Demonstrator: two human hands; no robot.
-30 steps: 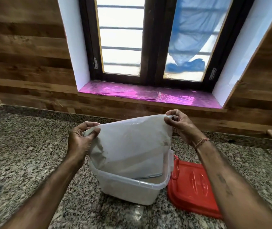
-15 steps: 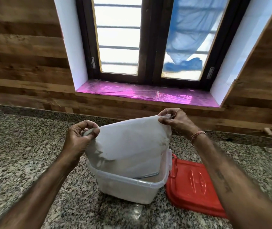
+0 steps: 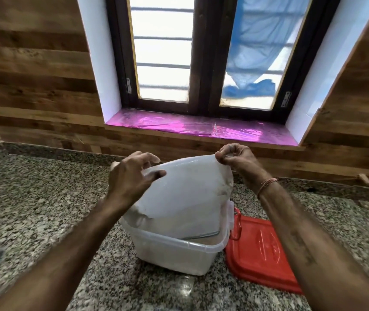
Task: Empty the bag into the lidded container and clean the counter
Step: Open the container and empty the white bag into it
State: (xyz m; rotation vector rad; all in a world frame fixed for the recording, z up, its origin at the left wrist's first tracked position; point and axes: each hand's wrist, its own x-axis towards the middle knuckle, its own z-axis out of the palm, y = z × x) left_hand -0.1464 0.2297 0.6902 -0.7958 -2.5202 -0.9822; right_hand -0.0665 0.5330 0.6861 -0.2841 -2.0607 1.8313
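Pinching the upended bag (image 3: 185,191) by its top corners with your left hand (image 3: 132,178) and right hand (image 3: 238,160), hold its mouth low inside the open container (image 3: 174,254) on the tabletop (image 3: 33,209) and shake gently.

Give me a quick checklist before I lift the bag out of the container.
1. Left hand grips one upper corner of the bag: ok.
2. Right hand pinches the other upper corner: ok.
3. Bag's lower end sits inside the container rim: ok.
4. Bag fully emptied: cannot tell, its inside is hidden.
5. Red lid off, lying flat on the counter right of the container: ok.
6. Spill on the counter: cannot tell, the speckled stone would hide it.
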